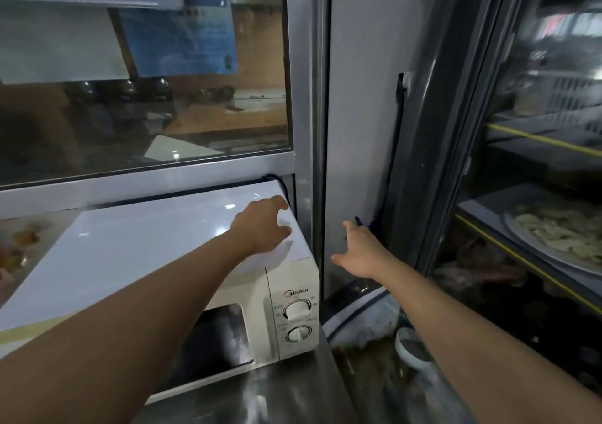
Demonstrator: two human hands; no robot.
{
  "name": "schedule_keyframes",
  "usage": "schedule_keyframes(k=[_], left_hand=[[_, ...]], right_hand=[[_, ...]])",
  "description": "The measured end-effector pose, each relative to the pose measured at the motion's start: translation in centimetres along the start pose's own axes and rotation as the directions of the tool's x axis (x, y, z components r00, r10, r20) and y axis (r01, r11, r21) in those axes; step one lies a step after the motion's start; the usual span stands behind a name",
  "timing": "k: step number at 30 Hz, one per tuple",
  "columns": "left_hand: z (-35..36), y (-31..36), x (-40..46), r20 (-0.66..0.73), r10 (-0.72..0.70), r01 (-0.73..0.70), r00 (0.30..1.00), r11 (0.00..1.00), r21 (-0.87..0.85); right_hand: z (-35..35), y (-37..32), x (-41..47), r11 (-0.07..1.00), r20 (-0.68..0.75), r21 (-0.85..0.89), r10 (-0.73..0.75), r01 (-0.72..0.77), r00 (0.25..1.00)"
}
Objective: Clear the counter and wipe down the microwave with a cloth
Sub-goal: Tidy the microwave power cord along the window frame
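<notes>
White and glossy, the top of the microwave (140, 244) is where the left hand (260, 225) sits, out at the far right corner with its fingers loosely spread and draped over the right edge; it isn't gripping anything, just resting on the casing. The right hand (361, 254) is off to the right of the microwave, held out in the gap beside the grey metal post (309, 97), fingers straight-ish and thumb sticking out left, nothing in it as far as I can see. Its fingertips are near a dark cable (391, 169) that runs down the grey side panel (361, 97), but I honestly can't tell if they touch it. The microwave itself stands on a stainless steel counter (286, 387), tucked at the far side under a glass window (146, 91), with its dark door window facing near and two round dials (297, 309) stacked on the cream control panel at the right. There are papers stuck on the glass up top, one of them blue (192, 32). Far right is a glass-door display fridge (482, 130) with yellow-edged shelves, and one shelf holds a plate of pale food (563, 231). Down low between counter and fridge there's a white bowl-ish thing (410, 347), pretty blurry.
</notes>
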State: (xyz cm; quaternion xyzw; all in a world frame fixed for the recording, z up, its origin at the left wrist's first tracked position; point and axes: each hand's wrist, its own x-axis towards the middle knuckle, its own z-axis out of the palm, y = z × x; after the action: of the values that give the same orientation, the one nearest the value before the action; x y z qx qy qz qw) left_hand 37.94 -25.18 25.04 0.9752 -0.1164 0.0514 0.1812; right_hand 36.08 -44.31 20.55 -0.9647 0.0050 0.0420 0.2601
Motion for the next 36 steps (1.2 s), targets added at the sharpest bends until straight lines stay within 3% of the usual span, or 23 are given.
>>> schedule_keyframes(k=[12, 22, 26, 33, 36], left_hand=[[1.7, -2.7, 9.0, -0.027, 0.021, -0.021, 0.999, 1.0, 0.018], [3.0, -4.0, 14.6, -0.117, -0.054, 0.059, 0.992, 0.997, 0.043], [3.0, -4.6, 16.2, -0.13, -0.059, 0.068, 0.99, 0.996, 0.065], [3.8, -5.8, 17.5, -0.15, -0.063, 0.077, 0.987, 0.993, 0.088], [4.0, -6.4, 17.7, -0.158, -0.063, 0.078, 0.985, 0.993, 0.091]], right_hand=[[2.9, 1.0, 10.2, 0.995, -0.027, 0.085, 0.062, -0.059, 0.998], [6.8, 3.2, 20.0, 0.99, 0.029, 0.139, 0.029, -0.033, 0.999], [8.5, 2.7, 22.9, 0.98, 0.039, 0.191, -0.059, 0.05, 0.998], [11.6, 1.1, 27.7, 0.888, 0.057, 0.439, -0.18, 0.137, 0.982], [12.7, 0.7, 29.1, 0.845, 0.053, 0.523, -0.163, 0.111, 0.985]])
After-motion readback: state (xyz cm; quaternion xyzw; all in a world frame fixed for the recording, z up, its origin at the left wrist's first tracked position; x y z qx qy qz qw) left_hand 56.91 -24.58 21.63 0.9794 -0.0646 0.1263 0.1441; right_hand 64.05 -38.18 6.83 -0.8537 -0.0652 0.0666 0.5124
